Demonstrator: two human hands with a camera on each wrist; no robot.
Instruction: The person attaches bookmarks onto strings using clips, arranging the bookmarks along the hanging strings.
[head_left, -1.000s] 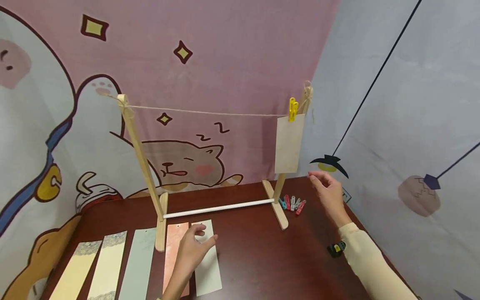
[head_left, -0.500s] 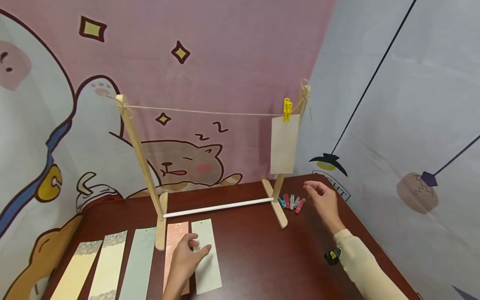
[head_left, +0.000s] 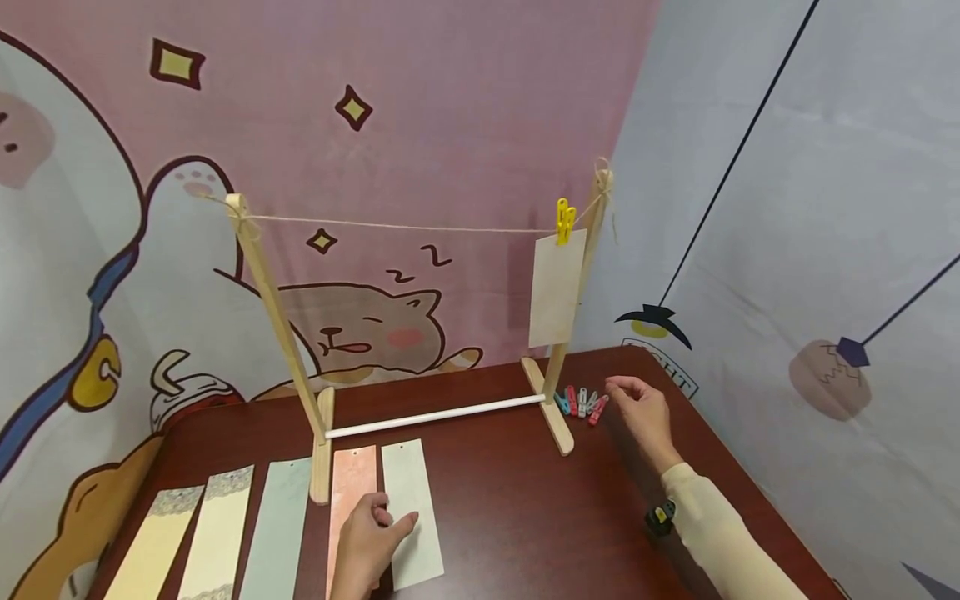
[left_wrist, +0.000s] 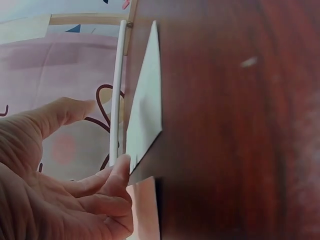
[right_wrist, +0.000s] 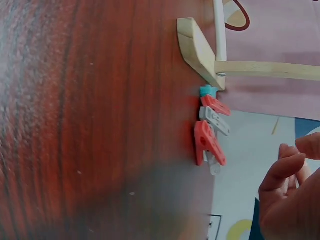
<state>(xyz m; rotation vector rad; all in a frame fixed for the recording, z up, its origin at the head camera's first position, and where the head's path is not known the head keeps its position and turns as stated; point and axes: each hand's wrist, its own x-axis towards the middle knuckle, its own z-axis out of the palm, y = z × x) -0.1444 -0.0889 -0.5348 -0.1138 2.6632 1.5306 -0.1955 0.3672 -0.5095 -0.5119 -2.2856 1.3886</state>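
My left hand hovers over the salmon-pink card and the pale green card, thumb and fingers apart, holding nothing. In the left wrist view the pale green card lies beyond the fingertips. My right hand hangs just right of several small clothespins, its fingers loosely bent with nothing visible between them. Red, grey and blue clothespins stand in a row; the nearest red clothespin shows in the right wrist view. A cream card hangs from the string, clipped by a yellow clothespin.
A wooden stand with a left post, a white crossbar and a string stands at the table's back. Left of it lie a grey-green card, a lace-edged cream card and a yellowish card.
My left hand has moved down and slightly left, nearer the front of the cards. My right hand has lowered towards the small clothespins. The head view has shifted slightly.
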